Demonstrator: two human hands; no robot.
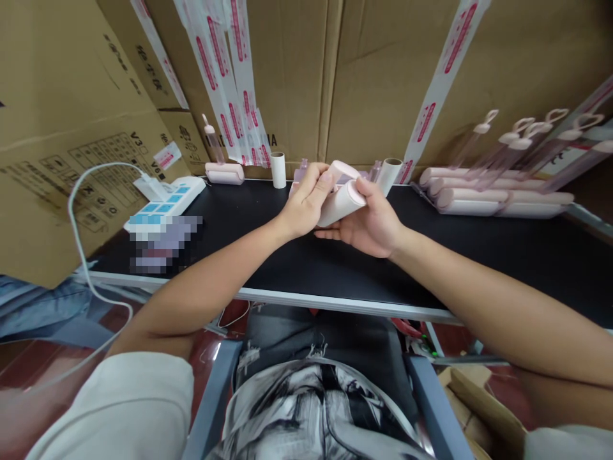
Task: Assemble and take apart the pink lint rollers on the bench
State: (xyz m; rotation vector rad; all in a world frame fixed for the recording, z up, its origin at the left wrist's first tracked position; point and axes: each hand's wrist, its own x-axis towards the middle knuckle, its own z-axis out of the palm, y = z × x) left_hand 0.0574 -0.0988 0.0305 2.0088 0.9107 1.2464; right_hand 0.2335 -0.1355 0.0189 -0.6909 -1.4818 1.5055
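Over the black table, both my hands are closed around a lint roller. It has a white roll [341,206] with a pale pink end, and a pink curved cover [343,170] shows just behind the roll. My left hand [306,199] grips it from the left, fingers bent over the top near the cover. At the roll's right end, my right hand [376,220] has its thumb on the pink rim and its other fingers underneath. Partly hidden behind the hands are translucent purplish pieces [376,171]. A cardboard tube [391,177] stands just right of them.
Several pink lint rollers [483,191] with loop-ended handles lie at the right. Another lint roller [225,173] and a white tube [278,171] are at the back left. A power strip [167,204] with a white cable sits left. Cardboard walls [297,76] enclose the table's back and left.
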